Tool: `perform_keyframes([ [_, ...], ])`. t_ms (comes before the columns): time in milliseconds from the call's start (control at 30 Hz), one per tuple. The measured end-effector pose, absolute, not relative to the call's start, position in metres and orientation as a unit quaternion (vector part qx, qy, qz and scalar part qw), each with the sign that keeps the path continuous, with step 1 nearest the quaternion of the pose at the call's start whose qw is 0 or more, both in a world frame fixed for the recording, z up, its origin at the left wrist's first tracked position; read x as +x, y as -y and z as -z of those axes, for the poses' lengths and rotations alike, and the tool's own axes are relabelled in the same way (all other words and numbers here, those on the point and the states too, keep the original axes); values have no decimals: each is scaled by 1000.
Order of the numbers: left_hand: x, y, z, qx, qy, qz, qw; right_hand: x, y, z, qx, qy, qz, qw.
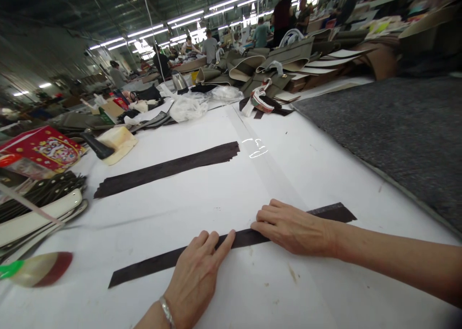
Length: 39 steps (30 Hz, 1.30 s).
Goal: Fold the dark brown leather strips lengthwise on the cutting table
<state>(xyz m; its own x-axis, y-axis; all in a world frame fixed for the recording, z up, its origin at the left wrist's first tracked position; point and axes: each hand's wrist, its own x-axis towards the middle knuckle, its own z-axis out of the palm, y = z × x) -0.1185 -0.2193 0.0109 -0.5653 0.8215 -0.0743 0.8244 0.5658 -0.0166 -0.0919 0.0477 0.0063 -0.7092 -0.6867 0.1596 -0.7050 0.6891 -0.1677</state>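
I read both hands flat on near dark strip (pixel 151 267), which lies slantwise on white table (pixel 224 194).
- I see left hand (pixel 197 276) palm down, fingers straight and close together, tips on middle of near dark strip, nothing pinched.
- I see right hand (pixel 292 229) palm down, fingers straight, pressing strip right of middle.
- Second dark strip (pixel 166 167): beyond near dark strip, well apart.
- Clear plastic band (pixel 269 175): runs from right hand away past second dark strip's end.
- Grey mat (pixel 397 136): right of near dark strip.
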Motion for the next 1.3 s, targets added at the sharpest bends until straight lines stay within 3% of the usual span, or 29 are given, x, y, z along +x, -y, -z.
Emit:
perform_keyframes([
  [1000, -110, 199, -19, 463, -879, 106, 29, -82, -74, -7, 430, 898, -44, 76],
  [1300, -120, 185, -13, 536, -843, 7, 55, -76, -84, -9, 419, 904, -38, 82],
])
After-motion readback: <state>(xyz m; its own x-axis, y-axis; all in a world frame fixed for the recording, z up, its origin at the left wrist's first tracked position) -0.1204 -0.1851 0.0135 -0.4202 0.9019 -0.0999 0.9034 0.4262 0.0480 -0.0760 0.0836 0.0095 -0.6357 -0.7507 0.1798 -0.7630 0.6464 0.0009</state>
